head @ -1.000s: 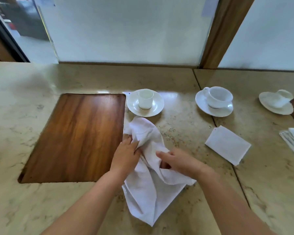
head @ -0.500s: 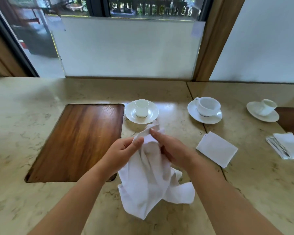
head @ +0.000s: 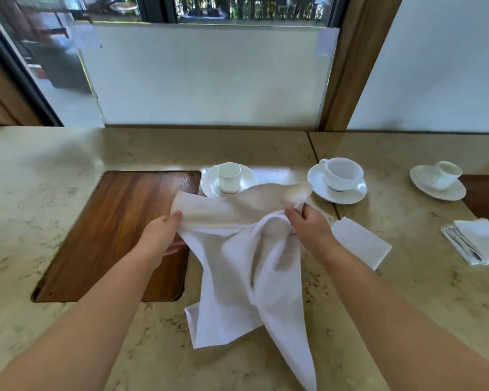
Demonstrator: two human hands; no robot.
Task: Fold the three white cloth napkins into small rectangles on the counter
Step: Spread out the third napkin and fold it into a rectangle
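Observation:
A large white cloth napkin [head: 246, 266] hangs unfolded above the beige stone counter [head: 407, 292], its lower corners trailing toward me. My left hand [head: 161, 235] pinches its upper left edge and my right hand [head: 308, 224] grips its upper right edge, so the top edge is stretched between them. A second white napkin [head: 362, 242], folded into a small rectangle, lies flat on the counter just right of my right hand. A third folded napkin [head: 480, 239] rests at the far right edge on top of some cutlery.
A dark wooden inset panel [head: 116, 232] fills the counter on the left. Three white cups on saucers stand in a row behind the napkin: one [head: 229, 179] at the centre, one [head: 339, 179] to its right, one [head: 441, 179] far right. Frosted glass and a wooden post rise behind.
My hands have lifted the napkin off the counter and moved apart, spreading its top edge from a bunched grip. The camera has tilted upward.

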